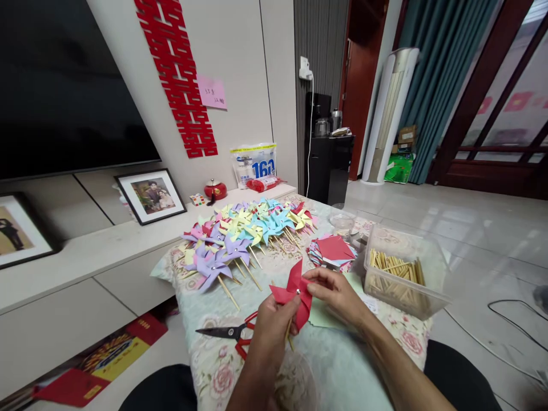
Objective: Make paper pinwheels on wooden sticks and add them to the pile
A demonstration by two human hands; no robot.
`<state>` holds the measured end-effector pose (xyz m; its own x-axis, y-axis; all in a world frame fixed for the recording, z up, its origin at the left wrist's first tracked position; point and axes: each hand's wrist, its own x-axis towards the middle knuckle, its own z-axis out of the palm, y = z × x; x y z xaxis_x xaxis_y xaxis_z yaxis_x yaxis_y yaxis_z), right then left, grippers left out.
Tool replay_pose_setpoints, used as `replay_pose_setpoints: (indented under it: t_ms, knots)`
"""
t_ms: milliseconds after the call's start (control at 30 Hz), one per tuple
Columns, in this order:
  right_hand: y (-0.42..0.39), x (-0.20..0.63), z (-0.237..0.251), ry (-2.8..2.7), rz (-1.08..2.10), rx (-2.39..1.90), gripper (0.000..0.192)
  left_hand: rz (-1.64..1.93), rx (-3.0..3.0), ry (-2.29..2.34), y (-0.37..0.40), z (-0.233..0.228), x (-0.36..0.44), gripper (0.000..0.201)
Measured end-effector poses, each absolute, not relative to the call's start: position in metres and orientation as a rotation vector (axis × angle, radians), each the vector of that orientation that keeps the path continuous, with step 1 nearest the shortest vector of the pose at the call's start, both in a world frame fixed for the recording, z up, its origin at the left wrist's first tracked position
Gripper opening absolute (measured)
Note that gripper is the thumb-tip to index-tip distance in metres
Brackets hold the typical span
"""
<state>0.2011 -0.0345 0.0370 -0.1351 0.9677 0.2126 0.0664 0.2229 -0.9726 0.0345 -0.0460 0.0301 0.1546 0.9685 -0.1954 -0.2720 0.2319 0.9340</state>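
A floral-clothed table (342, 365) carries a spread of finished pinwheels (244, 231), a clear tub of sticks (400, 274) and a stack of paper squares (334, 251); red-handled scissors (231, 331) lie just left of the hands. Above the cloth, the left hand (269, 325) pinches the red pinwheel (295, 291) and its stick; the right hand (336, 291) pinches its centre.

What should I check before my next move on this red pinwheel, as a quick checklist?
1. Red pinwheel held in both hands: ok; left hand below, right hand at its right edge.
2. Stick on the pinwheel: ok, it shows under the paper.
3. Centre pin seated: cannot tell, fingers and folds hide it.
4. Scissors out of the way: ok, lying on the tablecloth left of the left hand.
5. Spare sticks at hand: ok, in the clear tub on the right.
6. Red paper squares ready: ok, stacked behind the pinwheel.
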Motion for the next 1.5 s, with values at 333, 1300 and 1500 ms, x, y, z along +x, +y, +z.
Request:
replay_pose_setpoints:
  t_ms: [333,1300,1500]
  knots:
    - [-0.005,0.239,0.049,-1.657,0.542,-1.134,0.036,1.152,0.637,0.913,-0.004,0.040,0.079,0.036]
    - [-0.019,0.223,0.016,-1.533,0.189,-1.228,0.014,1.230,0.606,0.788,-0.008,0.005,0.078,0.024]
    - [-0.025,0.214,0.018,-1.663,0.147,-1.142,0.011,1.260,0.554,0.686,-0.013,0.011,0.079,0.027]
